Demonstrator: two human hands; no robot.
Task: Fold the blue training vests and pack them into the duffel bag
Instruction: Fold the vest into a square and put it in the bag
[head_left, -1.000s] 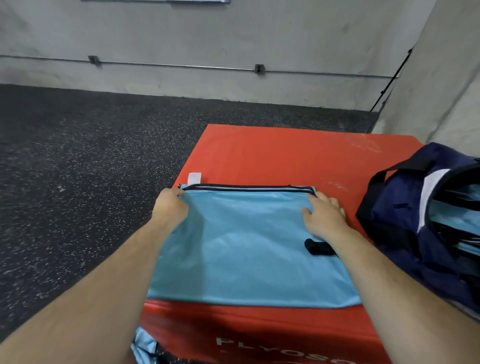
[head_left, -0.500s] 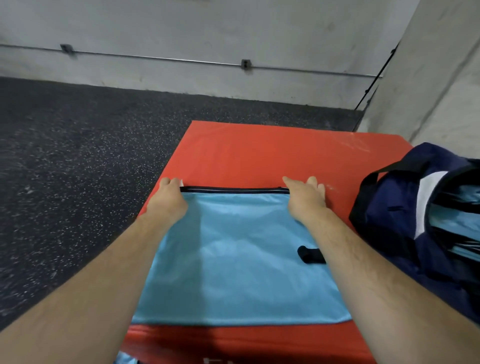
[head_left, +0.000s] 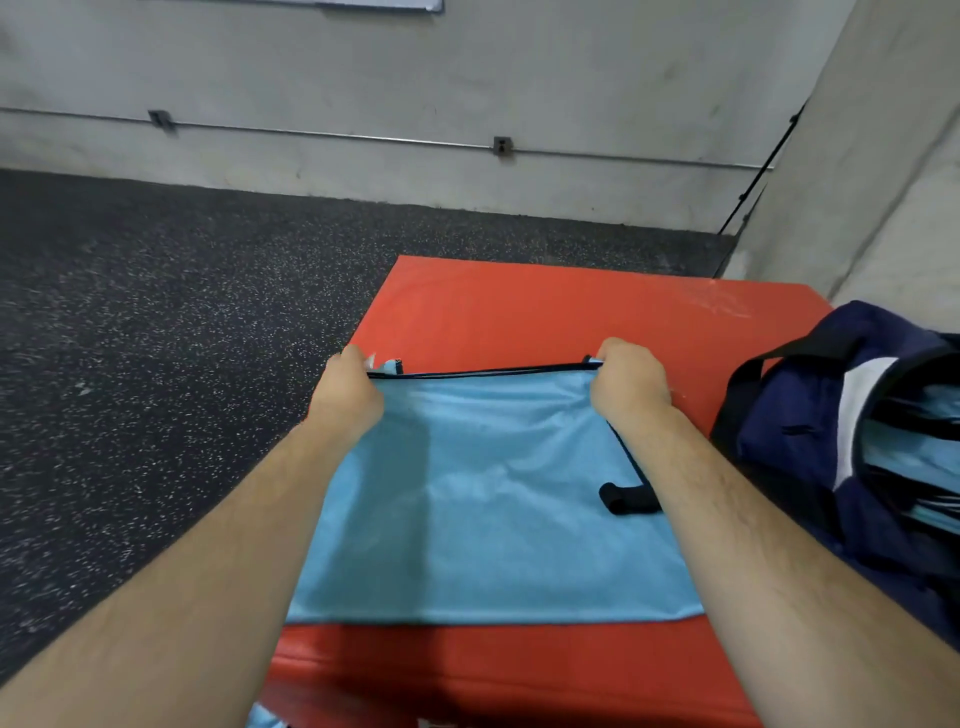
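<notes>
The blue vest (head_left: 483, 493) is lying flat on the red padded box (head_left: 519, 312), covering the near middle of its top surface. Its near edge is lying just short of the box's front edge. Its far edge, trimmed with a dark binding (head_left: 488, 370), is running straight between the two hands.

The left hand (head_left: 345, 400) is gripping the far left corner of the vest, with its fingers curled over the bound edge. A small white tag (head_left: 371, 359) is showing just beside this hand. The right hand (head_left: 626, 387) is gripping the far right corner in the same manner, fingers curled round the edge. Both forearms are reaching across the cloth from the near side.

A short black strap (head_left: 621, 499) is lying on the right part of the vest, partly covered by the right forearm.

The navy duffel bag (head_left: 800, 441) is sitting on the right side of the box, just beside the vest. Its mouth is standing open, and pale blue fabric (head_left: 914, 447) is showing inside it. A black handle (head_left: 748, 374) is arching over its left side.

A scrap of blue cloth (head_left: 265, 719) is showing at the bottom edge, below the box front. The box is standing on a dark speckled floor (head_left: 156, 338), near a grey concrete wall (head_left: 415, 67) carrying a thin metal conduit (head_left: 337, 136).
</notes>
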